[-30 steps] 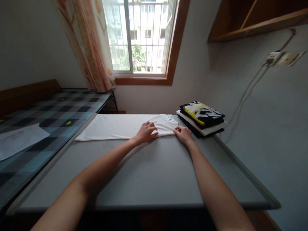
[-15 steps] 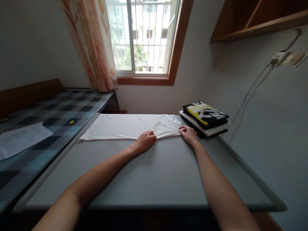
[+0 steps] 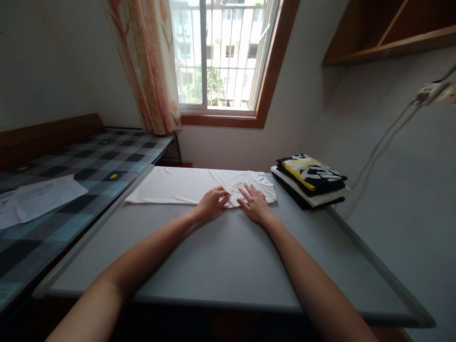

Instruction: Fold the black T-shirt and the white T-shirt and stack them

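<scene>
A white T-shirt, folded into a long strip, lies across the far part of the grey table. My left hand rests on the shirt's near edge by the sleeve, fingers curled and pinching the fabric. Just to its right, my right hand lies flat on the shirt with fingers spread, pressing it down near the collar end.
A stack of folded clothes, black, yellow and white, sits at the table's far right by the wall. A bed with a checked cover and a sheet of paper adjoins the table on the left. A window and curtain are behind.
My right hand slid left from the shirt's right end and now lies flat beside my left hand. My left hand stayed near the sleeve, now pinching fabric. The camera shifted slightly.
</scene>
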Tool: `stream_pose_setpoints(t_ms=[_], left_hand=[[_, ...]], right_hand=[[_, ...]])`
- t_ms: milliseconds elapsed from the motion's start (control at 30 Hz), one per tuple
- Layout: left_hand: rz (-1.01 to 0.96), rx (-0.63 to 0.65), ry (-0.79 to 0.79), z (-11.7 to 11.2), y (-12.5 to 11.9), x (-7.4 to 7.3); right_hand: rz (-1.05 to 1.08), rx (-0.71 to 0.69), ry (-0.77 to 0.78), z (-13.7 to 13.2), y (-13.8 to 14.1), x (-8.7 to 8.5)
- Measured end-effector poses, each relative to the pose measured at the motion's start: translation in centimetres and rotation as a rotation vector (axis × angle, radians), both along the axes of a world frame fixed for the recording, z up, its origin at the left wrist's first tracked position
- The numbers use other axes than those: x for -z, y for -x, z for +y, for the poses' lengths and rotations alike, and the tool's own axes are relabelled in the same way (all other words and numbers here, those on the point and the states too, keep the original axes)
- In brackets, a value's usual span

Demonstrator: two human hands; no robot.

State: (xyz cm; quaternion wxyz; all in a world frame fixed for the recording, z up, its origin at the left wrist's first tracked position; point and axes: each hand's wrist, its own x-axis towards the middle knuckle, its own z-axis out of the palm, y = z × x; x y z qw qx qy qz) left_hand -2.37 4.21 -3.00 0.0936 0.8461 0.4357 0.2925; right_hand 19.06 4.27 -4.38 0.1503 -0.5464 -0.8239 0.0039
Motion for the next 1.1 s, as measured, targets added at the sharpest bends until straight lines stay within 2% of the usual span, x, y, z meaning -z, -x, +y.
stream_pose_setpoints(t_ms=[133, 267, 367, 467, 667, 767, 867, 1000, 1100], left_hand=[[0.138, -0.241, 0.028, 1.6, 4.9, -0.8], [0.415, -0.475, 0.111, 1.6, 11.9, 0.0], [0.505, -0.588, 0.237, 0.5, 16.9, 0.8], [0.511, -0.578, 0.280, -0.6, 20.1, 1.3], [0.433, -0.499, 0.217, -0.9, 21.9, 2.1], [0.308, -0.448, 0.126, -0.7, 22.2, 2.4], [0.141, -0.327, 0.057, -1.0, 22.2, 2.1], [0.057, -0.241, 0.025, -1.8, 21.5, 1.2], [0.077, -0.169, 0.100, -2.2, 21.7, 0.5]], right_hand=[[-0.085, 0.014, 0.133, -0.1, -0.2, 0.2], [-0.151, 0.025, 0.173, 0.0, -0.3, -0.1], [-0.175, 0.016, 0.186, 0.1, -0.2, -0.2], [-0.171, 0.011, 0.193, 0.1, -0.2, -0.2], [-0.083, -0.020, 0.137, 0.2, -0.7, 0.3], [0.047, -0.065, 0.056, 0.6, -1.9, 0.2], [0.181, -0.031, -0.007, 1.1, -4.0, -0.4], [0.212, -0.037, 0.049, 1.4, -6.8, -1.6], [0.209, -0.048, 0.128, 1.5, -8.3, -2.0]])
